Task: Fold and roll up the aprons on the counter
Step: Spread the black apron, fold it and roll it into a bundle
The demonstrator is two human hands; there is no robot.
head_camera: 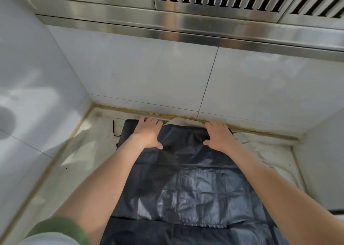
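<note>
A dark, shiny apron point(193, 187) lies lengthwise on the counter, reaching from the near edge to the back wall, with a pocket patch showing in its middle. My left hand point(147, 132) and my right hand point(217, 135) both rest on its far end, side by side, fingers pointing at the wall and thumbs turned inward. Between them the far edge forms a small rolled or folded ridge point(183, 130). A thin dark strap point(116, 131) loops out to the left of the far end.
A white cloth point(260, 148) lies under the apron and covers the counter at the right and back. Tiled walls close the counter in at the back point(149, 73), left and right. A steel vent hood point(186, 8) hangs overhead.
</note>
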